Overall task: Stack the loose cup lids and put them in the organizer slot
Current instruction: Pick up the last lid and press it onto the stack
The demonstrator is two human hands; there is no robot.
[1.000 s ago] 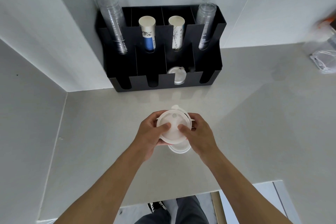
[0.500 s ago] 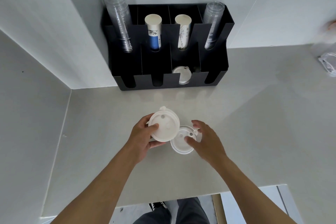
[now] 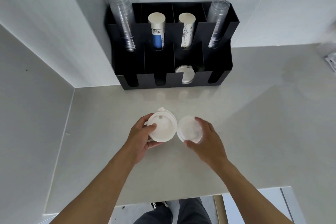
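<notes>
Over counter [image 3: 254, 114], hands [image 3: 141, 138] [image 3: 207, 142] each grip lids [image 3: 162, 127] [image 3: 189, 131].

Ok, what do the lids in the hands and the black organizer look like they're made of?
Lid stack in the left hand and single lid in the right hand: probably thin moulded plastic, matte white, with pressed rims and a sip hole. Organizer: likely rigid acrylic or plastic sheet, black with a soft sheen, made of flat, thin panels with cut slots.
</notes>
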